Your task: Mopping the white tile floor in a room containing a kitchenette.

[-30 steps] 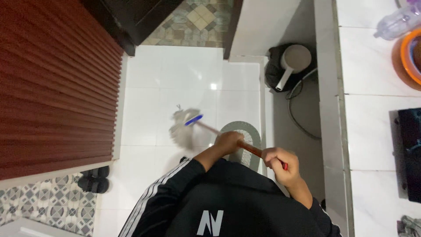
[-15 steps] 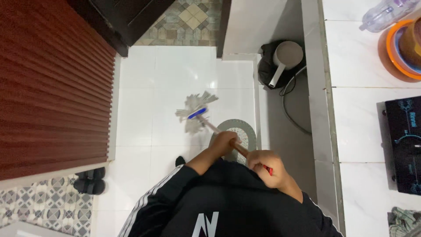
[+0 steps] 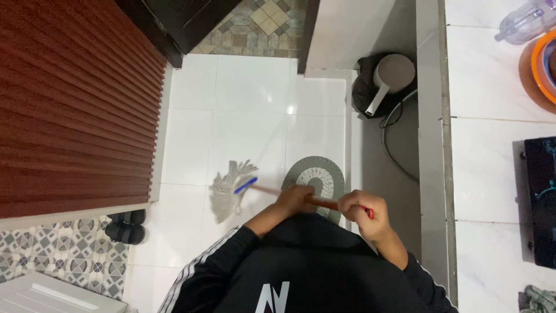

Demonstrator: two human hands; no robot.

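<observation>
- The left hand [image 3: 294, 199] is wrapping its fingers around the mop handle [image 3: 324, 203], gripping it on the side nearer the mop head.
- The right hand [image 3: 360, 211] is closing in a fist around the same handle near its red upper end, just beside the left hand.
- The handle is slanting from the hands toward the mop head [image 3: 227, 188], a pale stringy bundle with a blue collar, which is lying on the white tiled floor [image 3: 255, 104].
- The oval grey mat [image 3: 322, 174] is lying right under the hands, with the mop head on the floor just beside it, toward the wooden slatted panel [image 3: 75, 104].
- A pair of black shoes [image 3: 125, 225] is sitting near the mat, past the mop head, at the foot of the panel.
- A grey pot with a handle [image 3: 389, 76] is standing well beyond the mat, beside the white tabletop [image 3: 486, 116].
</observation>
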